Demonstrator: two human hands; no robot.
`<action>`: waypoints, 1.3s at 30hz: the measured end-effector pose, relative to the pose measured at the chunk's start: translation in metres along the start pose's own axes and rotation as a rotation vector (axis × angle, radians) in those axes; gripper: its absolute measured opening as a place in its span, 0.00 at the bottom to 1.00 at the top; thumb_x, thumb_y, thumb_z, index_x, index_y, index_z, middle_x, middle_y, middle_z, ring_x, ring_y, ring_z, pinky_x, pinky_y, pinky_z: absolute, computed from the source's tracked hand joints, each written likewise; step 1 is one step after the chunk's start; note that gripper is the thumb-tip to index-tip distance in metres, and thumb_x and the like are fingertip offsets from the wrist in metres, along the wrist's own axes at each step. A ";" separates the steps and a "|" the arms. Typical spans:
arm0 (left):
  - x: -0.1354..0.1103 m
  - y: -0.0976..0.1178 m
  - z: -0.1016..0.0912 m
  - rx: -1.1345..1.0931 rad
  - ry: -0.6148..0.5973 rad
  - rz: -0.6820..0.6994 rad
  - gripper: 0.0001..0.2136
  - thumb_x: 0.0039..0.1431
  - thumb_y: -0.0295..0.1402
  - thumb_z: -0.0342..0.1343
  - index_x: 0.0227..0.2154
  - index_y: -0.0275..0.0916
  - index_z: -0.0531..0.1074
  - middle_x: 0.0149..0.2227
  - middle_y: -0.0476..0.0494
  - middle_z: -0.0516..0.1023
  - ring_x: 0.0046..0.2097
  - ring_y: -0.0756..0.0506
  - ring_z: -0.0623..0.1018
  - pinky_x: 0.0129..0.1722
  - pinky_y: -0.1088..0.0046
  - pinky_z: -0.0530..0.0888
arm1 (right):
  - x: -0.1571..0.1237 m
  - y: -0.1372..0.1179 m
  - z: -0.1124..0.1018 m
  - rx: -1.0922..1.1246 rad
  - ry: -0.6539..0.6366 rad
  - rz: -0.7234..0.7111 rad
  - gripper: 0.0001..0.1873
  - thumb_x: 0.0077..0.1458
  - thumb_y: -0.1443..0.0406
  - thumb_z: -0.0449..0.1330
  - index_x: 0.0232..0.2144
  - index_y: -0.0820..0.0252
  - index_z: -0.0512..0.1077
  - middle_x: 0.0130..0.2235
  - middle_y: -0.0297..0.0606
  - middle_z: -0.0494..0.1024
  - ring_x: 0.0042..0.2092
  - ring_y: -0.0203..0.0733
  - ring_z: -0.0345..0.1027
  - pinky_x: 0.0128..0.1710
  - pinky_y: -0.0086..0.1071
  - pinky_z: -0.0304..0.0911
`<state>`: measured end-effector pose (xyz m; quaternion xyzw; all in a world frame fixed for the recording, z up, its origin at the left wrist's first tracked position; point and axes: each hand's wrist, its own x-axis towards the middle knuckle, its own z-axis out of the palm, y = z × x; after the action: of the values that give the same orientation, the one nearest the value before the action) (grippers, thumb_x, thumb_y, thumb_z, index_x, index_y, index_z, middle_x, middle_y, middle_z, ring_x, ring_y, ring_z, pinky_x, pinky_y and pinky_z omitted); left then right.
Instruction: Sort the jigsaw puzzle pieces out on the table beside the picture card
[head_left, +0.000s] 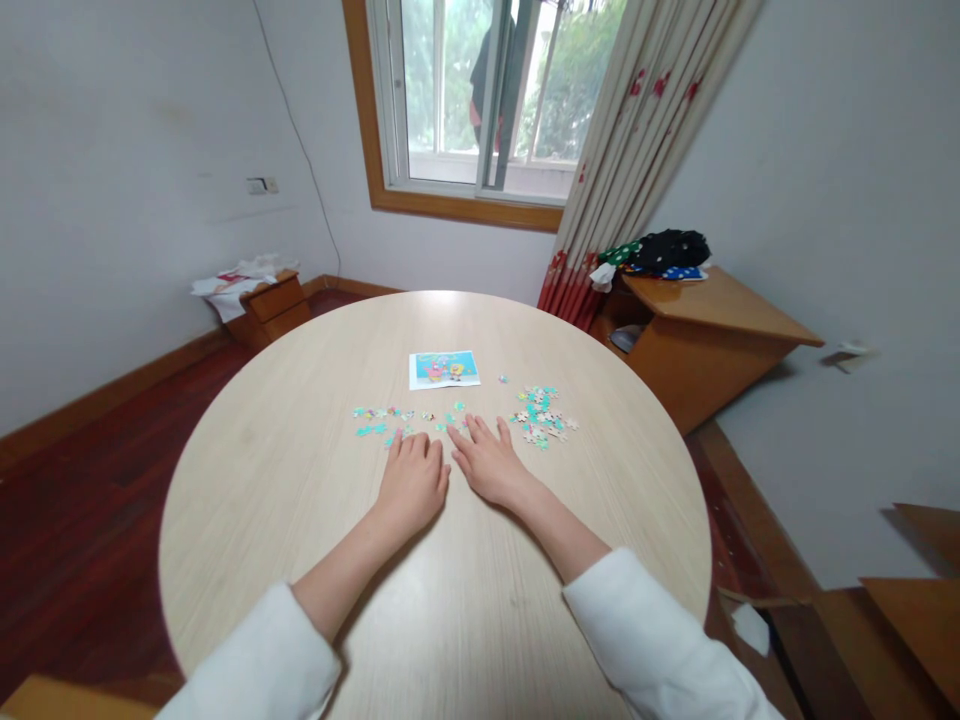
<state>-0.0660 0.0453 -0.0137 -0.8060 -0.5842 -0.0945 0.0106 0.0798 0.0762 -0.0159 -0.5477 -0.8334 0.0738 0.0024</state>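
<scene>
Both hands rest on the round table. My left hand lies palm down with its fingers forward, slightly bent and holding nothing that I can see; its fingertips are at the near edge of a loose row of jigsaw puzzle pieces. My right hand is spread palm down, its fingertips beside some small pieces in the middle. To its right is a scattered pile of puzzle pieces, some turquoise, some pale side up. Beyond the hands lies a picture card with a pink and a yellow cartoon figure.
The pale round table fills the middle. A single puzzle piece lies right of the card. Behind stand a window and a curtain. A wooden cabinet with cloths on top is at right, a small wooden stand at left.
</scene>
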 end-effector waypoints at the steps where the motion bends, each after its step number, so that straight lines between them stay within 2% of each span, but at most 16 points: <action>1: 0.000 0.001 0.000 0.001 0.003 -0.001 0.15 0.62 0.33 0.44 0.46 0.32 0.69 0.46 0.31 0.73 0.50 0.36 0.71 0.58 0.53 0.58 | -0.001 -0.004 0.000 0.007 -0.006 -0.032 0.26 0.65 0.60 0.40 0.64 0.55 0.54 0.67 0.51 0.48 0.67 0.51 0.42 0.63 0.55 0.32; 4: 0.000 0.002 -0.001 0.004 0.001 -0.012 0.15 0.62 0.32 0.43 0.46 0.31 0.69 0.48 0.30 0.72 0.52 0.36 0.71 0.59 0.53 0.58 | -0.002 -0.008 0.002 0.046 -0.008 -0.044 0.27 0.65 0.59 0.40 0.65 0.54 0.48 0.67 0.50 0.47 0.67 0.51 0.40 0.63 0.55 0.32; 6: 0.001 0.001 -0.001 -0.004 -0.010 -0.003 0.14 0.61 0.30 0.43 0.44 0.31 0.70 0.50 0.30 0.71 0.53 0.37 0.70 0.60 0.54 0.56 | 0.000 -0.005 0.002 0.083 -0.002 -0.003 0.30 0.65 0.58 0.39 0.67 0.59 0.42 0.67 0.51 0.48 0.67 0.50 0.40 0.63 0.55 0.31; 8: 0.001 0.001 0.002 -0.032 -0.017 0.032 0.15 0.62 0.29 0.42 0.46 0.31 0.69 0.54 0.30 0.69 0.57 0.37 0.67 0.62 0.53 0.52 | 0.002 0.000 0.001 0.106 0.015 0.031 0.32 0.65 0.58 0.38 0.67 0.65 0.39 0.67 0.51 0.48 0.68 0.49 0.40 0.64 0.53 0.31; 10: 0.001 0.001 0.005 -0.063 -0.040 0.076 0.18 0.63 0.32 0.41 0.52 0.30 0.65 0.59 0.31 0.65 0.62 0.36 0.62 0.63 0.49 0.48 | 0.005 0.005 -0.001 0.083 0.054 0.072 0.32 0.65 0.59 0.37 0.66 0.71 0.40 0.67 0.52 0.46 0.68 0.49 0.38 0.64 0.50 0.31; 12: 0.000 0.002 0.009 -0.075 -0.082 0.106 0.22 0.64 0.35 0.41 0.58 0.29 0.60 0.62 0.31 0.61 0.64 0.35 0.58 0.63 0.46 0.46 | 0.006 0.010 -0.003 0.018 0.104 0.164 0.32 0.65 0.59 0.37 0.65 0.77 0.44 0.66 0.58 0.47 0.68 0.52 0.38 0.64 0.48 0.31; 16: -0.001 0.002 0.012 -0.044 -0.134 0.109 0.23 0.66 0.36 0.39 0.60 0.30 0.58 0.63 0.31 0.59 0.64 0.36 0.59 0.63 0.46 0.47 | 0.006 0.015 -0.004 -0.070 0.089 0.326 0.34 0.65 0.58 0.40 0.63 0.82 0.48 0.63 0.67 0.53 0.66 0.59 0.44 0.63 0.51 0.30; 20: -0.001 0.004 0.009 -0.010 -0.132 0.081 0.23 0.66 0.36 0.39 0.59 0.29 0.59 0.63 0.31 0.60 0.64 0.35 0.60 0.63 0.46 0.48 | 0.002 0.006 0.000 -0.068 0.021 0.255 0.34 0.64 0.58 0.42 0.64 0.78 0.46 0.64 0.66 0.52 0.66 0.60 0.43 0.63 0.56 0.26; 22: -0.001 0.004 0.008 -0.001 -0.109 0.075 0.22 0.65 0.35 0.39 0.58 0.30 0.61 0.62 0.31 0.62 0.63 0.35 0.61 0.63 0.47 0.50 | 0.001 0.000 0.000 -0.035 0.009 0.150 0.33 0.64 0.58 0.41 0.65 0.76 0.44 0.64 0.64 0.51 0.66 0.58 0.42 0.63 0.56 0.27; 25: 0.000 0.005 0.010 -0.001 -0.060 0.070 0.21 0.65 0.34 0.40 0.57 0.31 0.62 0.61 0.30 0.64 0.62 0.36 0.63 0.62 0.47 0.51 | -0.001 -0.004 -0.002 0.053 -0.019 -0.085 0.31 0.64 0.62 0.39 0.66 0.73 0.42 0.66 0.56 0.49 0.67 0.51 0.41 0.64 0.53 0.30; 27: 0.000 0.005 0.011 -0.013 -0.052 0.063 0.21 0.64 0.34 0.41 0.57 0.30 0.62 0.60 0.29 0.64 0.62 0.36 0.63 0.62 0.47 0.51 | -0.001 0.000 -0.006 0.080 0.008 -0.154 0.30 0.64 0.65 0.37 0.65 0.73 0.43 0.66 0.52 0.49 0.67 0.46 0.41 0.65 0.50 0.30; 28: 0.000 0.004 0.011 -0.023 -0.056 0.063 0.21 0.64 0.34 0.41 0.56 0.29 0.62 0.61 0.29 0.64 0.63 0.36 0.62 0.62 0.47 0.51 | 0.000 0.004 -0.008 0.071 0.044 -0.124 0.30 0.63 0.67 0.37 0.65 0.74 0.44 0.66 0.52 0.50 0.67 0.45 0.42 0.66 0.49 0.29; 30: 0.000 0.004 0.011 -0.045 -0.064 0.074 0.21 0.64 0.34 0.41 0.56 0.29 0.62 0.61 0.29 0.63 0.63 0.36 0.61 0.63 0.47 0.51 | 0.001 0.014 -0.012 0.014 0.121 0.044 0.30 0.62 0.69 0.37 0.64 0.78 0.46 0.65 0.56 0.53 0.67 0.48 0.44 0.65 0.48 0.28; 33: 0.000 0.004 0.010 -0.070 -0.070 0.096 0.21 0.64 0.34 0.41 0.57 0.29 0.61 0.62 0.29 0.62 0.64 0.36 0.60 0.63 0.46 0.50 | 0.003 0.028 -0.012 -0.068 0.091 0.281 0.30 0.61 0.69 0.41 0.62 0.85 0.50 0.62 0.66 0.56 0.65 0.56 0.49 0.64 0.51 0.32; 35: 0.000 0.004 0.009 -0.075 -0.085 0.102 0.22 0.65 0.34 0.41 0.57 0.28 0.60 0.62 0.29 0.61 0.64 0.35 0.59 0.63 0.45 0.49 | 0.004 0.031 -0.008 -0.095 0.034 0.304 0.29 0.60 0.69 0.42 0.60 0.85 0.53 0.61 0.68 0.57 0.64 0.58 0.50 0.63 0.52 0.33; 39: -0.001 0.004 0.011 -0.069 -0.094 0.105 0.22 0.65 0.34 0.41 0.58 0.27 0.60 0.62 0.28 0.61 0.64 0.35 0.58 0.63 0.45 0.49 | 0.004 0.025 -0.004 -0.097 0.043 0.168 0.25 0.60 0.71 0.42 0.58 0.77 0.60 0.61 0.62 0.60 0.63 0.53 0.52 0.63 0.52 0.30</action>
<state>-0.0612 0.0451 -0.0246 -0.8389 -0.5375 -0.0757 -0.0397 0.1013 0.0899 -0.0149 -0.6165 -0.7870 0.0216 -0.0125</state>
